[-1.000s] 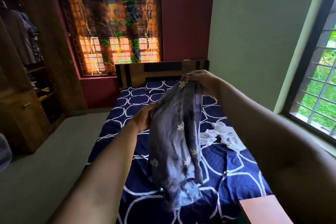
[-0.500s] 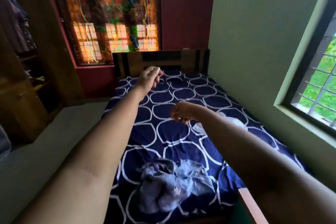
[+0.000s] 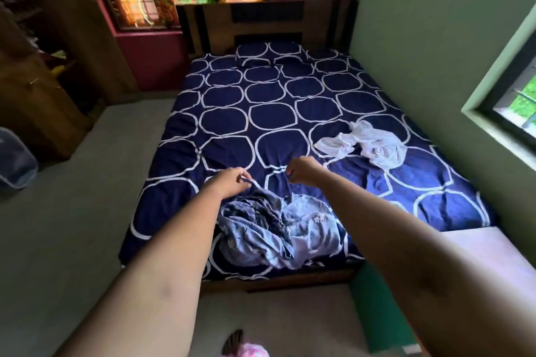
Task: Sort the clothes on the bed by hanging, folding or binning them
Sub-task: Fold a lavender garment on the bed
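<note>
A crumpled blue-grey garment with small flowers lies at the foot of the bed, on the navy sheet with white rings. My left hand pinches a thin strip of this garment at its far edge. About a hand's width to the right, my right hand hovers just above the sheet with its fingers curled, and no cloth shows in it. A rumpled white garment lies on the bed's right side, beyond my right hand.
An open wooden wardrobe with hanging clothes stands at the left. A translucent basket sits on the floor at the left edge. A wooden surface juts in at the bed's right foot corner, beside the green wall.
A second ago both hands held the blue-grey garment up; it dropped onto the foot of the bed. Both hands have since come down to its far edge, and the left one has pinched it.
</note>
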A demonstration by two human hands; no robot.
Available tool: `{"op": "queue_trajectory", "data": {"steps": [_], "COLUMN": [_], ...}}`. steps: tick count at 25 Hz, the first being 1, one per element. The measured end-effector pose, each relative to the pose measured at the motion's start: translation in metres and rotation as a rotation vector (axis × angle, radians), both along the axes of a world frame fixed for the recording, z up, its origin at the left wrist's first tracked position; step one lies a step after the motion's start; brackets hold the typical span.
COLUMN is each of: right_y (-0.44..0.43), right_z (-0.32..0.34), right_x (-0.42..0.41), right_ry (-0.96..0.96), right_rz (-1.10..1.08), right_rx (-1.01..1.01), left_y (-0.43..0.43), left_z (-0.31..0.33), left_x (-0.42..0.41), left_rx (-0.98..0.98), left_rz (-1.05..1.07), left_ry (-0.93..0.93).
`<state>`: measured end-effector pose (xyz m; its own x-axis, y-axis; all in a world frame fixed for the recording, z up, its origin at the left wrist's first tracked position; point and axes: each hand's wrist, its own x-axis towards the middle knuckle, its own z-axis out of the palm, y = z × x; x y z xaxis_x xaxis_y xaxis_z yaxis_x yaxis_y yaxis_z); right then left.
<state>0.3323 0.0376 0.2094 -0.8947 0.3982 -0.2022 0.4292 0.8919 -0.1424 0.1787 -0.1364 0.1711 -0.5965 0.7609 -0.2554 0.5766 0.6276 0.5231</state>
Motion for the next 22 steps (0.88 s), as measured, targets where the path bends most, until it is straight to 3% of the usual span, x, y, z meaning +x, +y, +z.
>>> {"op": "queue_trajectory", "data": {"steps": [12,19,22], "right_y": [-0.029,-0.045,-0.055], "right_z": [-0.15,-0.243,-0.277], "right_x": [-0.039,-0.074,-0.085], "right_ry": [-0.096,-0.236,-0.297], "right_rz": [-0.18,-0.326,-0.354], "right_rx": [-0.385,-0.568,-0.612], "left_y": [-0.022,-0.015,-0.012], "left_z": [-0.142,-0.216,-0.241], "left_x": [-0.026,-0.06,-0.068], "left_rx": [-0.282,-0.371,-0.369], "left_rz": [-0.031,-0.247,-0.245], "left_ry": [-0.082,0.158,0.202]}}
